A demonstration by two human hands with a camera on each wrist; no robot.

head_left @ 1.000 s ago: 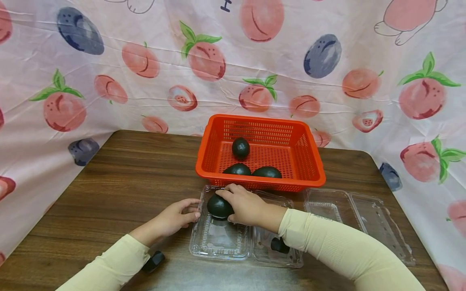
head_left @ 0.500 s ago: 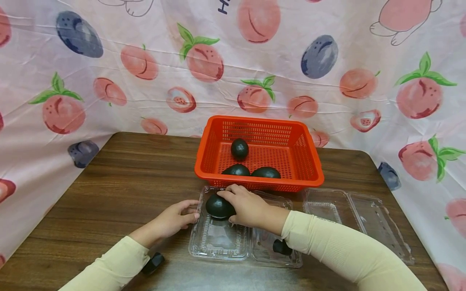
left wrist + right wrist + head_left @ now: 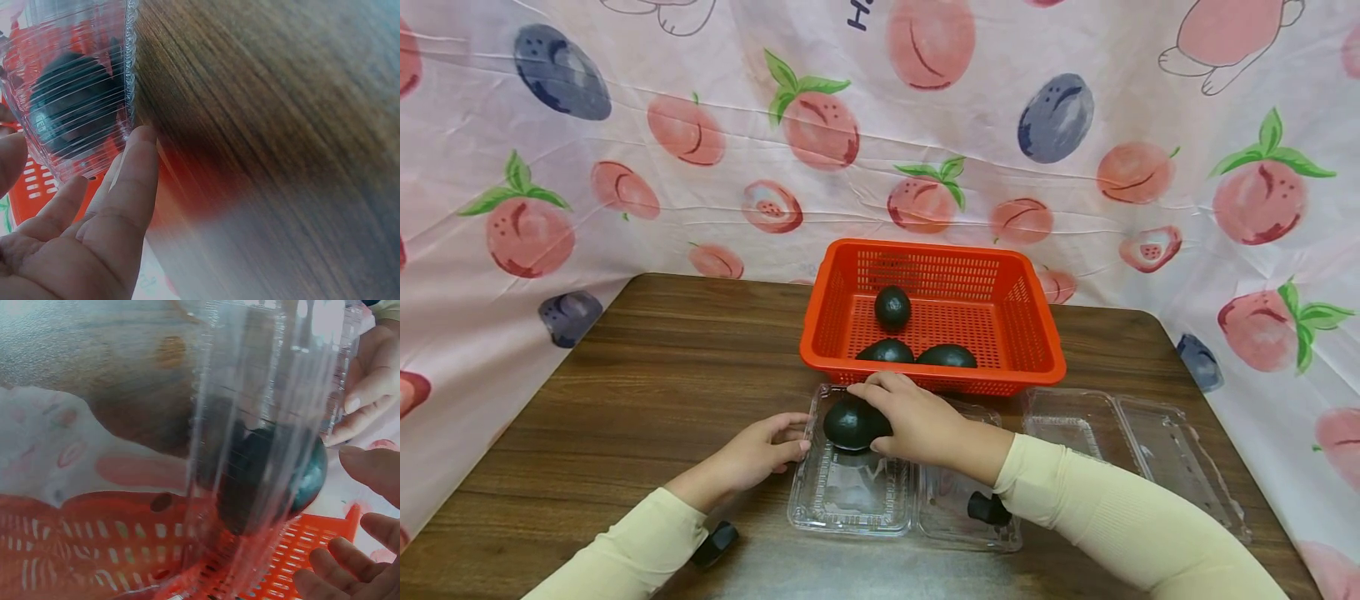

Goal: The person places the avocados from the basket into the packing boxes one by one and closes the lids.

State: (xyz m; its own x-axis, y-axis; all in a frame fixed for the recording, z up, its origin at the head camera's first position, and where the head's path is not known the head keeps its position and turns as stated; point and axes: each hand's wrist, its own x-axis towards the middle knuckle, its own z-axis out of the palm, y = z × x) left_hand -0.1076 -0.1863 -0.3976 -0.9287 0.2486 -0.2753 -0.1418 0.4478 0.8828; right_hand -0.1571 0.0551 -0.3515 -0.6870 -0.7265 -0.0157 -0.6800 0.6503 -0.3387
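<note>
brown wooden table (image 3: 700, 354), lower centre: your right hand (image 3: 921, 423) sits wide around one dark-green oval avocado (image 3: 852, 423) in a clear plastic container (image 3: 853, 504); your left hand (image 3: 756, 452) is relaxed at its edge.

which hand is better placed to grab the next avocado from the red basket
Probably the right hand: it is at the avocado in the open clear container, nearer the red basket. The left hand sits farther back, at the container's left edge.
</note>
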